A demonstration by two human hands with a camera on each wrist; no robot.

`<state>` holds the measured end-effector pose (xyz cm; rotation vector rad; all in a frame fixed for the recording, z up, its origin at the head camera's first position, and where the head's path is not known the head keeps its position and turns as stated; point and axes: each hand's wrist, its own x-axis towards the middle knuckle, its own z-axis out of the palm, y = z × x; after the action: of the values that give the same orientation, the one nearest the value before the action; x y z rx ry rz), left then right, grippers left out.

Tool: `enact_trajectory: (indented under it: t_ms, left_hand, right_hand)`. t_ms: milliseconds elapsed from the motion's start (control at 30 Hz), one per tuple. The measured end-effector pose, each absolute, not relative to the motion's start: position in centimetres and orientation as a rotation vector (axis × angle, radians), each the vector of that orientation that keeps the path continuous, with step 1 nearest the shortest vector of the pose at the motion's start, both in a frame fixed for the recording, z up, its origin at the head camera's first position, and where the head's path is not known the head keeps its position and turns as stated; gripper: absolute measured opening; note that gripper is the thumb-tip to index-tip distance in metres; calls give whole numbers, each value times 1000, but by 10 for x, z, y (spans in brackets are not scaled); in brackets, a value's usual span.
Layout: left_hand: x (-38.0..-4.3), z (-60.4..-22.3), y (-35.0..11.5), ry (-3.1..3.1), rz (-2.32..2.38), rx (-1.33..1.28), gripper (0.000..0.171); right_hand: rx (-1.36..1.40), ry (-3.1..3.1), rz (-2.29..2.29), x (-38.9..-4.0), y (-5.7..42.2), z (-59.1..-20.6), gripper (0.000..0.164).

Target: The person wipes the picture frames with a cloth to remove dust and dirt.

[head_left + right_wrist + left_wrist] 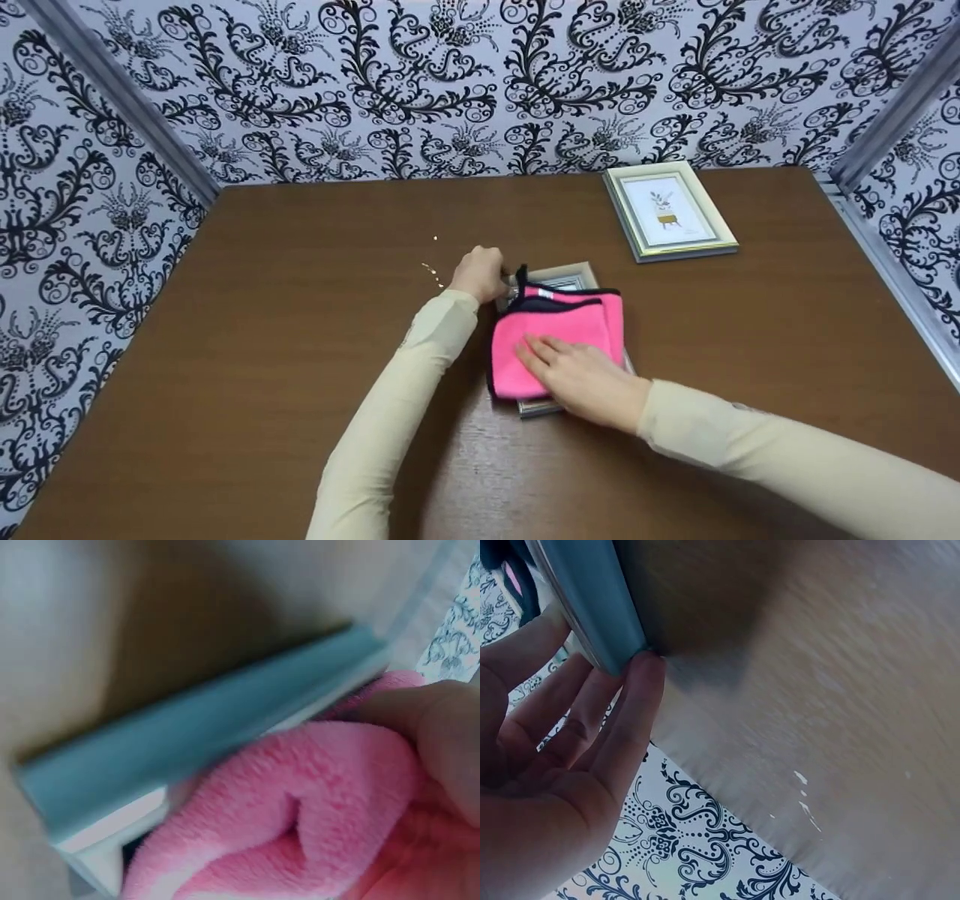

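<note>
Just left of the head view's centre, my left grip [480, 274] curls its fingers round the upper-left corner of a cream-and-grey rectangular picture frame [577, 274]. That frame lies at mid-view, mostly covered by a bright pink, fluffy cloth with black edging [574, 322]. My right grip [592, 379] holds nothing pinched; its straight fingers press on the cloth. If my left fingers loosened, I judge, that pressing could skid the frame over the smooth brown wooden desk [300, 337], or the loose cloth could bunch under my palm.

Wide bare desk lies at the left; its far edge meets the black-and-white patterned wall [420, 75]. At upper right, a second cream frame with a plant print [671, 210] stands apart, limiting movement that way.
</note>
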<state>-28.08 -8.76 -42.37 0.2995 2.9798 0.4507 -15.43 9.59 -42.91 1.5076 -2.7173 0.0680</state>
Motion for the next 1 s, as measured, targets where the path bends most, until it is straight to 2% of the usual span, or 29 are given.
enact_trajectory:
  t_ms: [300,433,767,1000]
  left_hand:
    - [-281,-426,-85,2978,431,285,12]
    - [-281,-426,-86,2983,424,283,13]
    - [-279,-425,-89,2965,448,282,10]
    - [-280,-424,-89,2952,489,314,15]
  right_hand:
    - [1495,-2883,83,-183,85,-419,54]
    - [1567,-2809,52,-177,93,-420,55]
    - [1939,-2566,186,-152,124,-413,54]
    - [1895,-2589,238,-152,121,-411,48]
